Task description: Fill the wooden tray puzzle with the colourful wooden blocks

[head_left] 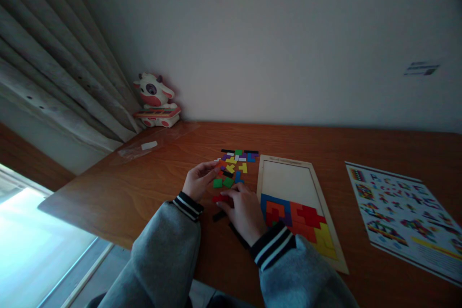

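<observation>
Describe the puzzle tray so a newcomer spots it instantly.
Start at the brown table against the wall. Beside the right hand lies a pale wooden tray. Unlike the loose pieces to its left and the printed sheet to its right, it has a wooden rim around fitted coloured shapes and a bare far part.

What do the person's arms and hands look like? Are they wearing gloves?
No gloves: the left hand and right hand are bare. Both arms have fuzzy-looking grey sleeves, ending in black cuffs with white stripes.
</observation>
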`<state>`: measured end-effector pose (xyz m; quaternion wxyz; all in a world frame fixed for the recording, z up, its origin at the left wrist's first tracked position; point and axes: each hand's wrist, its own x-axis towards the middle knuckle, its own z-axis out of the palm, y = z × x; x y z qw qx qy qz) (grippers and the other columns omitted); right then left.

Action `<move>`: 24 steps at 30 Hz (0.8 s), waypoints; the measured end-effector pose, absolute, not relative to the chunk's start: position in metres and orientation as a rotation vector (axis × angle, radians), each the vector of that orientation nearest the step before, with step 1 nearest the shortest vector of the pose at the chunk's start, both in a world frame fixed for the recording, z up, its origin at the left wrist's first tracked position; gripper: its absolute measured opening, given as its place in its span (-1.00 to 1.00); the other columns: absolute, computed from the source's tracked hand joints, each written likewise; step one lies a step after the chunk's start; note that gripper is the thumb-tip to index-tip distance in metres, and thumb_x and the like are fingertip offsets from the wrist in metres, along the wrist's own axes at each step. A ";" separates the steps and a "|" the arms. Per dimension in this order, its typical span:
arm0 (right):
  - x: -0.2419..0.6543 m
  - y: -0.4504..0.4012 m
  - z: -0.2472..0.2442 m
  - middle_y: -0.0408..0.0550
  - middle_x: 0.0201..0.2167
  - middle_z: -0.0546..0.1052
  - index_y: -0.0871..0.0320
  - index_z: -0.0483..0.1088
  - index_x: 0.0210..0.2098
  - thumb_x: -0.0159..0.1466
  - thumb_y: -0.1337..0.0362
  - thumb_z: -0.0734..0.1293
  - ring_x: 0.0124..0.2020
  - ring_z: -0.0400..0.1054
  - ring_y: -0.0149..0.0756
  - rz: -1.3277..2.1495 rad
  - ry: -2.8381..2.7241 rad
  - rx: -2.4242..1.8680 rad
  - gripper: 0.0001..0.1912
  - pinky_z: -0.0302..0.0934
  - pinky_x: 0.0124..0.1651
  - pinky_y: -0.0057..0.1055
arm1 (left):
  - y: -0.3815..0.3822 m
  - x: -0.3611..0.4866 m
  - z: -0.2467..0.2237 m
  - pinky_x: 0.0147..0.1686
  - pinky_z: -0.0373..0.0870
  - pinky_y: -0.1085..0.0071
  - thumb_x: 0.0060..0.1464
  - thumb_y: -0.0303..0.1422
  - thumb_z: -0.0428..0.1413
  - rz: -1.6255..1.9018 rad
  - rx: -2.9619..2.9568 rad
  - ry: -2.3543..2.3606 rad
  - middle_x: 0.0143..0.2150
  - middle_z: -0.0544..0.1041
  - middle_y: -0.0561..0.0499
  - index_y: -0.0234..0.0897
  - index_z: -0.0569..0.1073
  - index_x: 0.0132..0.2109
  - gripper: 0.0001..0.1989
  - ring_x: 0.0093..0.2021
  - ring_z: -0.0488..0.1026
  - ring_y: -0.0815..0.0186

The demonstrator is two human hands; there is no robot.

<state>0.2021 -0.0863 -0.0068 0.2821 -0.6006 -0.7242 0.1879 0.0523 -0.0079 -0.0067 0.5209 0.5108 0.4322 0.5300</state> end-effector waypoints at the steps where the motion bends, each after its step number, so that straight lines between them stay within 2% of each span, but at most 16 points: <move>1: 0.202 -0.086 -0.007 -0.03 -0.17 0.50 0.04 0.55 -0.13 0.22 0.16 0.40 -0.11 0.40 -0.17 0.502 -1.941 -1.604 -0.76 0.21 -0.04 -0.29 | -0.006 0.052 -0.009 -0.04 0.51 0.23 -0.17 -0.20 0.39 1.270 1.198 1.040 -0.05 0.60 -0.13 -0.34 0.54 -0.14 -0.56 -0.12 0.58 0.20; 6: 0.203 -0.085 -0.005 -0.02 -0.20 0.49 0.08 0.53 -0.15 0.32 0.16 0.28 -0.15 0.40 -0.20 0.404 -2.004 -1.576 -0.78 0.24 -0.07 -0.33 | -0.004 0.053 -0.013 -0.04 0.52 0.23 -0.21 -0.20 0.40 1.263 1.169 1.036 -0.10 0.62 -0.11 -0.34 0.55 -0.15 -0.54 -0.11 0.57 0.19; 10: 0.203 -0.083 -0.003 0.05 -0.21 0.50 0.14 0.50 -0.18 0.41 0.29 0.11 -0.15 0.40 -0.19 0.243 -2.097 -1.544 -0.68 0.25 -0.07 -0.32 | -0.006 0.055 -0.010 -0.07 0.53 0.26 -0.24 -0.19 0.42 1.274 1.150 1.015 -0.09 0.62 -0.11 -0.34 0.56 -0.16 -0.52 -0.13 0.58 0.20; 13: 0.205 -0.081 0.000 0.09 -0.20 0.52 0.18 0.47 -0.21 0.41 0.33 0.10 -0.15 0.43 -0.20 0.241 -2.071 -1.552 -0.69 0.26 -0.08 -0.33 | -0.005 0.059 -0.007 -0.13 0.54 0.30 -0.22 -0.20 0.41 1.297 1.125 1.021 -0.10 0.62 -0.11 -0.34 0.55 -0.15 -0.53 -0.17 0.58 0.23; 16: 0.217 -0.081 0.006 0.02 -0.26 0.56 0.17 0.43 -0.20 0.39 0.35 0.13 -0.25 0.49 -0.27 0.265 -1.988 -1.594 -0.77 0.31 -0.18 -0.41 | -0.005 0.067 -0.005 -0.16 0.53 0.34 -0.20 -0.20 0.40 1.299 1.131 1.014 -0.12 0.62 -0.11 -0.34 0.54 -0.14 -0.53 -0.21 0.58 0.26; 18: 0.234 -0.083 0.009 -0.03 -0.32 0.59 0.15 0.39 -0.17 0.35 0.33 0.17 -0.33 0.51 -0.31 0.319 -1.854 -1.607 -0.83 0.33 -0.27 -0.45 | -0.007 0.075 -0.007 -0.16 0.53 0.35 -0.19 -0.20 0.39 1.281 1.156 0.989 -0.13 0.62 -0.10 -0.34 0.54 -0.15 -0.55 -0.22 0.58 0.28; 20: 0.258 -0.087 0.013 -0.05 -0.37 0.61 0.12 0.37 -0.23 0.32 0.24 0.22 -0.38 0.53 -0.31 0.435 -1.603 -1.525 -0.87 0.36 -0.34 -0.46 | -0.009 0.083 -0.011 -0.14 0.52 0.34 -0.18 -0.20 0.39 1.244 1.206 0.965 -0.15 0.62 -0.09 -0.35 0.55 -0.18 -0.58 -0.22 0.57 0.28; 24: 0.324 -0.099 0.020 -0.02 -0.41 0.61 0.07 0.34 -0.33 0.23 0.07 0.28 -0.37 0.54 -0.23 0.373 -1.434 -1.526 -0.79 0.38 -0.33 -0.38 | -0.019 0.098 -0.022 -0.13 0.51 0.30 -0.07 -0.19 0.34 1.126 1.370 0.914 -0.19 0.63 -0.11 -0.35 0.54 -0.17 -0.63 -0.22 0.58 0.24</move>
